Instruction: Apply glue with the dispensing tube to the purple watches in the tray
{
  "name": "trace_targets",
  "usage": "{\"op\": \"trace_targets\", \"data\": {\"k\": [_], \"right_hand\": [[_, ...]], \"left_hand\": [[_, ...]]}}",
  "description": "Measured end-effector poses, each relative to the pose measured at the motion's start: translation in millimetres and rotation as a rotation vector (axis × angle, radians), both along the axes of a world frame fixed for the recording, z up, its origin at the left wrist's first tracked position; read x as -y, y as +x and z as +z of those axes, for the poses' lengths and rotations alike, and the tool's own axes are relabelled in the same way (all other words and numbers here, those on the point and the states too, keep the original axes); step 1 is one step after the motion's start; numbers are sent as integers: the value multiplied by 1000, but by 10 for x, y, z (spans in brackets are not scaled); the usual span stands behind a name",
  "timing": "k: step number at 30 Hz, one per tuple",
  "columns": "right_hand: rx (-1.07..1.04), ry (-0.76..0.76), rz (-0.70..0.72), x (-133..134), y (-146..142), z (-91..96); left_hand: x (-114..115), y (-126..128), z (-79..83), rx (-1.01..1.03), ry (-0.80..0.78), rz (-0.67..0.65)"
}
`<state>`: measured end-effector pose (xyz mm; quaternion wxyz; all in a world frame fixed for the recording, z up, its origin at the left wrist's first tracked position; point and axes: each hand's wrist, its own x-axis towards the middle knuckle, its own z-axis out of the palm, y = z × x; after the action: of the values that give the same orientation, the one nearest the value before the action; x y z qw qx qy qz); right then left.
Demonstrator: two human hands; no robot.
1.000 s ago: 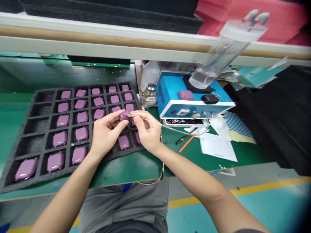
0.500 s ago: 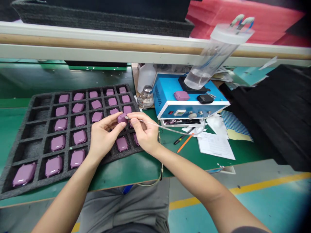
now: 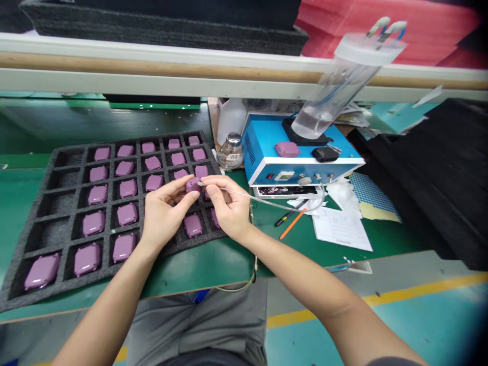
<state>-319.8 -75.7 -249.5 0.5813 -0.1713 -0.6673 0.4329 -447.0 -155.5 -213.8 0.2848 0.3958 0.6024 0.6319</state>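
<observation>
My left hand (image 3: pixel 164 211) pinches a small purple plastic case (image 3: pixel 192 185) between thumb and fingers, tilted up above the foam tray. In my right hand (image 3: pixel 231 206) is the metal end of a thin clear hose (image 3: pixel 263 202), its tip close against the case's edge; whether it touches I cannot tell. The hose loops back to the front of a blue box-shaped machine (image 3: pixel 305 170). Under my hands lies a black foam tray (image 3: pixel 70 211) of square pockets, most holding a purple case like the one in my hand; several pockets in the left column are bare.
A purple case (image 3: pixel 287 149), a black case (image 3: pixel 325 154) and a clear cylinder (image 3: pixel 331 99) sit on the machine. Left of it stands a glass bottle (image 3: pixel 231 152). An orange stick (image 3: pixel 292 224), a black pen (image 3: pixel 284 218) and paper (image 3: pixel 342 227) lie at right. A shelf edge (image 3: pixel 152 79) crosses above.
The whole view has shifted slightly. Both hands keep the same hold on the purple case and the hose end.
</observation>
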Motion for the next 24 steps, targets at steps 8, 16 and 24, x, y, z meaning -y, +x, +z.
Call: {"op": "trace_targets", "data": {"k": [8, 16, 24], "right_hand": [[-23, 13, 8, -9, 1, 1], [-6, 4, -1, -6, -2, 7], [-28, 8, 13, -6, -4, 15]], "left_hand": [[6, -9, -10, -11, 8, -5], [2, -1, 4, 6, -12, 6], [4, -9, -11, -11, 7, -4]]}}
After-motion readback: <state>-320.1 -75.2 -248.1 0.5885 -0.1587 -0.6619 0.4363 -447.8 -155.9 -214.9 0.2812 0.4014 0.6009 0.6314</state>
